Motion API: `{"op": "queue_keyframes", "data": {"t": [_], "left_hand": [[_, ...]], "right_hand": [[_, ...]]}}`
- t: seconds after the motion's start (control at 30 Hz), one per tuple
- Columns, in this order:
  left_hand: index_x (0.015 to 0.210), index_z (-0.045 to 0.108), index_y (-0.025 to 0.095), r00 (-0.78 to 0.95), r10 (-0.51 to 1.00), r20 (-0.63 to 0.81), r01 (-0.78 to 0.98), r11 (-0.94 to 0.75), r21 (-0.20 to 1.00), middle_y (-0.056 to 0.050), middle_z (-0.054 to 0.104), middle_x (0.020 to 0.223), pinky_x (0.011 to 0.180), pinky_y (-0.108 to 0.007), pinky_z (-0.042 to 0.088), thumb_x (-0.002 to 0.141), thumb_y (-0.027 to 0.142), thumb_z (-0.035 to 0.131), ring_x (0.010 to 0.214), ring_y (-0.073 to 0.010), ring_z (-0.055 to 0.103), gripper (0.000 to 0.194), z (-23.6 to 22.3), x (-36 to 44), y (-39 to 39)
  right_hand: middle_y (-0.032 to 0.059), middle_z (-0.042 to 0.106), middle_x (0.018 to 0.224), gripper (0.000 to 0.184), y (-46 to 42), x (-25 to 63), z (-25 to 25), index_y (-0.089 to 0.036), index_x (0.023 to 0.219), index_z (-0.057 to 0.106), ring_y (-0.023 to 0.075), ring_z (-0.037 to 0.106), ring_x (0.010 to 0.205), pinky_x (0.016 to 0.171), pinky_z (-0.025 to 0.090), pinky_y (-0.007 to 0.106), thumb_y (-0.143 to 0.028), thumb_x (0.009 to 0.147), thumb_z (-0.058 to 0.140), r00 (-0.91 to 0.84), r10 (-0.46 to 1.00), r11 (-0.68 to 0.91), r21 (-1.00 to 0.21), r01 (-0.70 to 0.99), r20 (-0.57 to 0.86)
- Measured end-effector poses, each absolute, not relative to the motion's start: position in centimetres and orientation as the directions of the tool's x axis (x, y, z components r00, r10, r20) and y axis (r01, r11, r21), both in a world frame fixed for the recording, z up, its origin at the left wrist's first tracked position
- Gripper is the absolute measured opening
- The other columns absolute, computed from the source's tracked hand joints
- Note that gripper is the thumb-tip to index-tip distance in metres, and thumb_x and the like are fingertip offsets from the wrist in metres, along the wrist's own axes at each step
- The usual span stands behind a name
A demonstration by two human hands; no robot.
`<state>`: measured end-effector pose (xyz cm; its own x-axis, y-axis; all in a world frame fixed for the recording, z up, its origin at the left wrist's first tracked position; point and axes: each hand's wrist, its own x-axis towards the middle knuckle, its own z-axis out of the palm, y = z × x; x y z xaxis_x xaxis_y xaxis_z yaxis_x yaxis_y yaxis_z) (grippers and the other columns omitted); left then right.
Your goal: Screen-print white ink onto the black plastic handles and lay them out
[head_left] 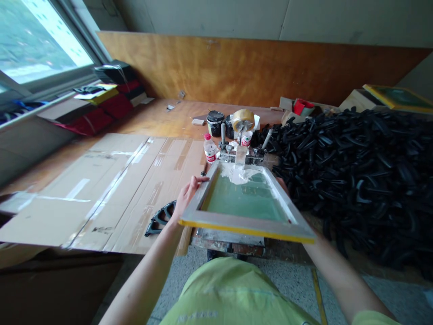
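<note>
A screen printing frame (246, 229) with a green mesh is tilted over the bench, its near edge raised toward me. My left hand (188, 193) grips its left side rail, thumb and fingers around the edge. At the opposite rail is my right hand (282, 184), mostly hidden by the frame, with only a little of it showing. The far end of the frame meets a metal clamp (241, 157) with upright posts. Beneath the near edge a flat base plate (233, 237) shows in part. Several black curved plastic parts (161, 218) lie on cardboard beside my left wrist.
Flattened cardboard (111, 189) covers the bench on the left. Behind the clamp stand a bottle with a red cap (210, 149), a black tub (215, 123) and a roll of tape (242, 120). A large heap of black plastic parts (365, 171) fills the right side.
</note>
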<state>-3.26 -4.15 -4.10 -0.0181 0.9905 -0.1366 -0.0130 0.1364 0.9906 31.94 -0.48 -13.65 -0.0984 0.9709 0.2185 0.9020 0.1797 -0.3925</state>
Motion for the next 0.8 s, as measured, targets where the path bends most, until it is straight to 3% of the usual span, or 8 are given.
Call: {"op": "queue_keyframes", "data": {"t": [0.1, 0.2, 0.27, 0.43, 0.67, 0.8], "left_hand": [[0.121, 0.062, 0.016, 0.058, 0.951, -0.305, 0.022, 0.304, 0.952, -0.004, 0.068, 0.078, 0.055, -0.023, 0.045, 0.076, 0.062, 0.059, 0.064, -0.0161, 0.06, 0.065, -8.3, -3.9, -6.3], [0.139, 0.046, 0.018, 0.053, 0.934, -0.354, 0.018, 0.354, 0.935, -0.004, 0.069, 0.082, 0.059, -0.025, 0.048, 0.075, 0.054, 0.064, 0.068, -0.0174, 0.063, 0.076, -12.4, -3.8, -7.2], [0.142, 0.042, 0.019, 0.029, 0.934, -0.357, 0.053, 0.355, 0.933, -0.005, 0.07, 0.086, 0.061, -0.026, 0.049, 0.076, 0.052, 0.063, 0.072, -0.0181, 0.064, 0.077, -14.3, -3.6, -7.2], [0.133, 0.054, 0.02, -0.033, 0.937, -0.347, 0.122, 0.349, 0.929, -0.005, 0.071, 0.089, 0.07, -0.028, 0.051, 0.075, 0.051, 0.064, 0.081, -0.0205, 0.066, 0.066, -15.7, -3.5, -6.9], [0.131, 0.056, 0.02, -0.055, 0.941, -0.334, 0.155, 0.339, 0.928, -0.006, 0.072, 0.094, 0.075, -0.03, 0.051, 0.077, 0.054, 0.061, 0.085, -0.0215, 0.066, 0.063, -16.4, -3.7, -7.1], [0.132, 0.055, 0.019, -0.046, 0.944, -0.326, 0.178, 0.329, 0.928, -0.008, 0.071, 0.101, 0.077, -0.029, 0.05, 0.079, 0.056, 0.058, 0.091, -0.0219, 0.065, 0.064, -16.5, -3.7, -7.1]], "right_hand": [[0.0135, 0.059, 0.117, 0.038, 2.1, 32.1, -11.5, -0.017, 0.123, 0.059, 0.0277, 0.054, 0.109, 0.097, 0.043, 0.046, -0.02, 0.088, 0.044, 0.023, 0.932, 0.137, -0.412, 0.901, 0.36], [0.0152, 0.045, 0.136, 0.055, 5.2, 28.1, -9.4, -0.015, 0.134, 0.047, 0.0273, 0.047, 0.12, 0.101, 0.04, 0.042, -0.022, 0.082, 0.06, -0.103, 0.861, 0.313, -0.361, 0.878, 0.497], [0.0155, 0.048, 0.132, 0.055, 6.8, 24.7, -8.6, -0.015, 0.13, 0.05, 0.0275, 0.048, 0.118, 0.098, 0.042, 0.04, -0.02, 0.078, 0.066, -0.239, 0.861, 0.391, -0.285, 0.875, 0.449], [0.0121, 0.065, 0.095, 0.013, 6.6, 20.8, -9.1, -0.014, 0.093, 0.063, 0.0244, 0.057, 0.093, 0.081, 0.045, 0.034, -0.012, 0.082, 0.057, -0.373, 0.92, 0.389, -0.163, 0.907, 0.122], [0.0077, 0.064, 0.086, 0.021, 0.0, 23.4, -9.8, -0.017, 0.086, 0.063, 0.0215, 0.056, 0.089, 0.074, 0.042, 0.03, -0.004, 0.075, 0.051, -0.714, 0.689, 0.723, -0.173, 0.668, 0.124], [0.0038, 0.065, 0.084, 0.016, 0.5, 23.6, -9.1, -0.02, 0.084, 0.064, 0.0196, 0.057, 0.084, 0.071, 0.042, 0.028, -0.009, 0.078, 0.054, -0.701, 0.699, 0.708, -0.271, 0.652, 0.141]]}}
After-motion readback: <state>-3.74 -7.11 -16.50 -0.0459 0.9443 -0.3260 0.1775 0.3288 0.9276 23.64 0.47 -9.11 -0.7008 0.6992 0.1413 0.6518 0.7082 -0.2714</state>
